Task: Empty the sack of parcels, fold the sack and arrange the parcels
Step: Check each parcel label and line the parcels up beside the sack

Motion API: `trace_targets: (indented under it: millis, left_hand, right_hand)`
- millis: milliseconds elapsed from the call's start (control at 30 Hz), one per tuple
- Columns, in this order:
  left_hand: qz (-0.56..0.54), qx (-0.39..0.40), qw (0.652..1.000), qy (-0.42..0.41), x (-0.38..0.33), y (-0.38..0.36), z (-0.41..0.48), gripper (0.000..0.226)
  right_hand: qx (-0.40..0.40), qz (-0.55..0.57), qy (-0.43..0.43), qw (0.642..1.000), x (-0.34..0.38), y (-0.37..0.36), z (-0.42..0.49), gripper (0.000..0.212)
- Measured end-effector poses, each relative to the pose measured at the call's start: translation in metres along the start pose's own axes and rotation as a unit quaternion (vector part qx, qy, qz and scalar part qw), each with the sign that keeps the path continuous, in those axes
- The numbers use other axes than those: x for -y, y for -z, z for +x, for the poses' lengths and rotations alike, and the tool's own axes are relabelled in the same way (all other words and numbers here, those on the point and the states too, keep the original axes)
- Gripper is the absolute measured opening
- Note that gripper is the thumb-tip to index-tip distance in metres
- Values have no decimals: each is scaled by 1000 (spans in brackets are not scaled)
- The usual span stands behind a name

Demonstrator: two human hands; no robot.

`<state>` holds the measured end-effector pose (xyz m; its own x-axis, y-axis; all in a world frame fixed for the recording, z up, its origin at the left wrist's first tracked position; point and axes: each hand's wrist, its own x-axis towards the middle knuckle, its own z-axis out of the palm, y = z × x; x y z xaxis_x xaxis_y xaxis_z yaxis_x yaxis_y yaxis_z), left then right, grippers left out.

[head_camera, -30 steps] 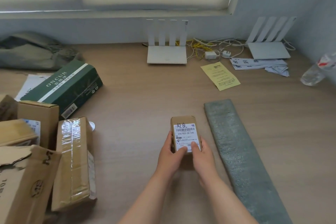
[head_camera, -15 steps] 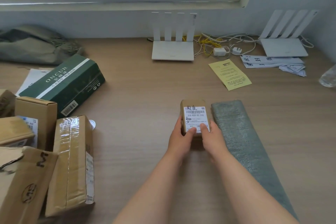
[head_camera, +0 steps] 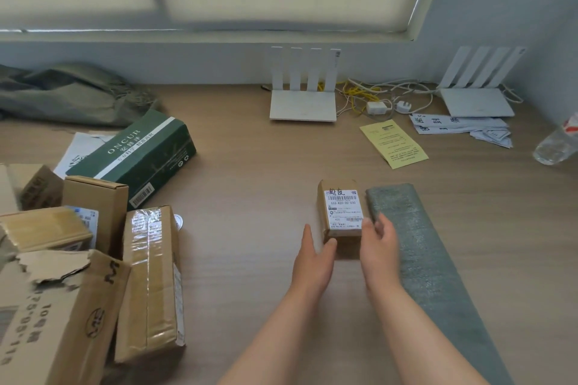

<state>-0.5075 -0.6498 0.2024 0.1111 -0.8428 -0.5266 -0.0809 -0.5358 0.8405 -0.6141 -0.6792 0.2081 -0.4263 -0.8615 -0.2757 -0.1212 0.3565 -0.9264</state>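
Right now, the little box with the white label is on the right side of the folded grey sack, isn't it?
Not quite. The little box with the white label is on the left side of the folded grey sack, close beside it. The head view shows this.

Layout on the tabletop (head_camera: 250, 184). The small parcel (head_camera: 341, 212) lies between my left fingers (head_camera: 308, 239) and my right fingers (head_camera: 387, 230), reaching ahead of both. The folded sack (head_camera: 438, 284) lies flat just right of the parcel, running back past my right fingers. The heap of parcels (head_camera: 147, 284) sits well left of my left fingers. Far beyond my fingers, by the wall, stand a router (head_camera: 302, 105) and, further right, a second router (head_camera: 477, 105); a leaflet (head_camera: 393, 144) lies before them.
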Motion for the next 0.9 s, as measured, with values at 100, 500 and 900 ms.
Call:
trace_targets:
  millis: [100,500,900]
  left_hand:
    - [-39,-2,999,-8,9,20,-36,72]
    - [-49,-29,993,-105,-9,128,-159,56]
    - [-72,-121,976,-166,-9,299,-243,47]
  right_hand:
    - [19,99,-24,995,8,4,-42,44]
    - [113,209,-48,970,61,-15,-199,30]
    - [232,150,-22,961,115,-112,-343,25]
